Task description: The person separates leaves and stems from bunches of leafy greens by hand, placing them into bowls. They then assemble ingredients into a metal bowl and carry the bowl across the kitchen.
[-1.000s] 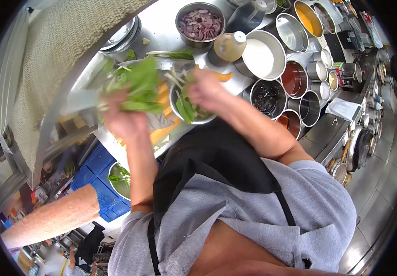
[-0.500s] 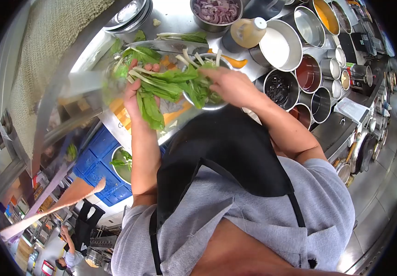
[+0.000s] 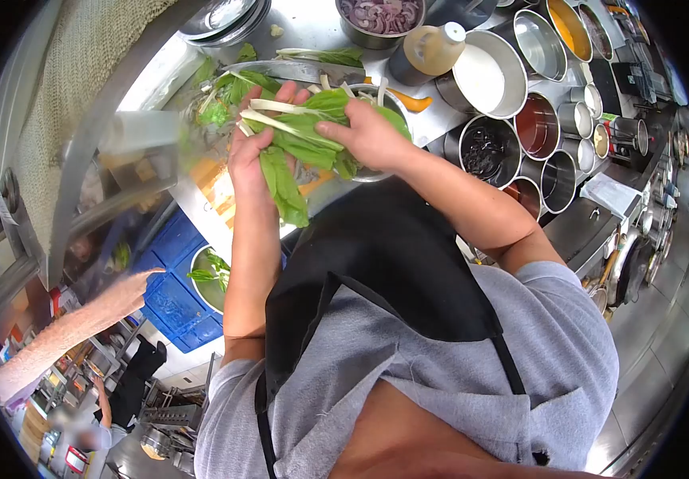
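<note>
Leafy greens with pale stalks [image 3: 292, 140] lie across the palm of my left hand [image 3: 252, 156], whose fingers curl up behind them. My right hand [image 3: 372, 140] pinches the right part of the same bunch between thumb and fingers. Under my right hand is a metal bowl [image 3: 399, 105] with more greens, partly hidden. A knife [image 3: 300, 72] lies just beyond the bunch. Loose leaves [image 3: 215, 112] rest to the left, and another leafy stalk [image 3: 328, 56] lies behind the knife. Orange pieces [image 3: 410, 101] show beside the bowl and below my hands.
A bowl of sliced red onion [image 3: 380, 16], a sauce bottle [image 3: 428, 52] and a pot of white liquid [image 3: 480, 76] stand behind. Several more pots are at right. A blue crate [image 3: 172, 299] is lower left, near another person's forearm [image 3: 73, 331]. Another person [image 3: 125, 391] is farther off.
Since half a second ago, my right hand has moved left onto the bunch, closer to my left hand. Earlier, my hands were farther apart. The other person's forearm at lower left has shifted left.
</note>
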Available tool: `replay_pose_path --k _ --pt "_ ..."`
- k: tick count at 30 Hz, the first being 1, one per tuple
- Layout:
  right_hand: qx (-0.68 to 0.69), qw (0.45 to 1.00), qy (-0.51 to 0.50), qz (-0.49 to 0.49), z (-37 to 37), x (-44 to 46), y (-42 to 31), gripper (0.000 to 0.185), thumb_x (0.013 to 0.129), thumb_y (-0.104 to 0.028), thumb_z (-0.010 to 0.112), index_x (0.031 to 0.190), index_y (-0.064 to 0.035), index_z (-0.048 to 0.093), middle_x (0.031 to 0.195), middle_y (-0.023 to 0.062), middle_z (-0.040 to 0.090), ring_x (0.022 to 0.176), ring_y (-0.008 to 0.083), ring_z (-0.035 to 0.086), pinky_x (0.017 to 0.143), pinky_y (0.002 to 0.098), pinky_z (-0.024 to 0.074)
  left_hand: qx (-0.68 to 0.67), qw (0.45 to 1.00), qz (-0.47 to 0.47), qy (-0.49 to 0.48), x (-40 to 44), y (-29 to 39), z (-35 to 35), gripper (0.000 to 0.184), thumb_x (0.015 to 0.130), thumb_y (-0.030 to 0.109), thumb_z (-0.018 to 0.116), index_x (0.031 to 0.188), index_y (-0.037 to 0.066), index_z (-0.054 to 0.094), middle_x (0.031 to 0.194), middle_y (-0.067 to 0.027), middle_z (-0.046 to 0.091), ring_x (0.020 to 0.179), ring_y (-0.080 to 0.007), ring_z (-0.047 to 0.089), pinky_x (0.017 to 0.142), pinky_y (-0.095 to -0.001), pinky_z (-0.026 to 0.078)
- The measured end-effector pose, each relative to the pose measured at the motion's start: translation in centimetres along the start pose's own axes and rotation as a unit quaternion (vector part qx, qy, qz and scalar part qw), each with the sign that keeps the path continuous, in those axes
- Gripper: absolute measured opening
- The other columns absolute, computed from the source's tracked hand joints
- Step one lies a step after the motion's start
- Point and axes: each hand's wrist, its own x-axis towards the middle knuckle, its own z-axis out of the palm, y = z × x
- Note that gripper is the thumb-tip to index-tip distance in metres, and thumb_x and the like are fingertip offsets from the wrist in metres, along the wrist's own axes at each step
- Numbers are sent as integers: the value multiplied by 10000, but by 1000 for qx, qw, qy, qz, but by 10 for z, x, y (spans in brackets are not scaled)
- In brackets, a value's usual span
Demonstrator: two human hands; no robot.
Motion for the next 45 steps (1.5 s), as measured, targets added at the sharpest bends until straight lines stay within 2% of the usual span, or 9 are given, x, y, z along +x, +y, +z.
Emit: replay_pose_path --k 5,13,20,24,33,35,39,43,45 --pt "92 991 -34 89 1 -7 -12 347 957 -229 599 1160 52 588 1024 102 666 918 159 606 839 327 488 51 997 7 -54 -2 5 -10 934 593 49 559 1463 40 218 1422 -351 361 1329 -496 373 1105 -576 350" --pt "380 909 -36 167 2 2 1 329 1000 -160 519 1273 21 502 1157 102 613 1012 153 593 885 320 500 6 998 19 -60 -6 7 -2 898 644 90 574 1472 67 228 1444 -367 314 1335 -520 342 1133 -583 285" --pt "-32 998 -51 -3 16 0 4 420 950 -198 582 1310 -8 478 1182 162 603 1064 269 594 954 379 459 21 993 36 107 -4 1 -31 502 927 40 478 1391 43 285 1126 -198 575 1047 -343 606 986 -526 462" --pt "-276 933 94 -209 12 4 6 536 844 -199 683 1305 -17 478 1110 153 568 996 287 578 886 376 477 44 950 72 299 -5 5 -15 354 944 -18 441 1268 87 347 916 -112 529 776 -198 527 850 -482 520" --pt "-202 966 -105 -124 39 5 14 386 873 -218 670 1200 -70 528 821 71 593 682 190 589 641 323 500 224 902 59 364 8 -9 -41 286 966 134 534 1216 85 405 882 -101 540 719 -178 519 624 -335 477" --pt "196 961 -67 183 37 14 20 265 936 -194 602 1162 -75 532 729 29 580 572 117 555 517 271 447 211 909 52 357 6 -7 -39 261 976 201 550 1183 89 437 862 -81 528 708 -170 511 588 -320 455" --pt "83 985 -74 133 10 0 5 158 961 -166 558 1087 -72 538 716 13 565 536 78 522 474 245 405 259 922 -52 284 -9 6 -39 168 991 232 538 1091 105 492 753 -9 455 608 -108 428 548 -277 401" --pt "-210 955 109 -180 -40 -19 -8 183 949 -148 538 1094 -36 538 749 97 623 607 176 598 583 333 479 209 956 -49 200 -29 29 -55 184 987 258 559 1061 108 484 714 16 418 553 -67 348 529 -254 359" --pt "-141 982 87 -88 -54 -34 -11 203 945 -155 546 1116 -47 537 775 134 635 641 240 621 603 368 486 202 957 -47 204 -35 36 -61 161 996 249 545 1050 111 482 701 19 393 550 -71 337 528 -251 354"
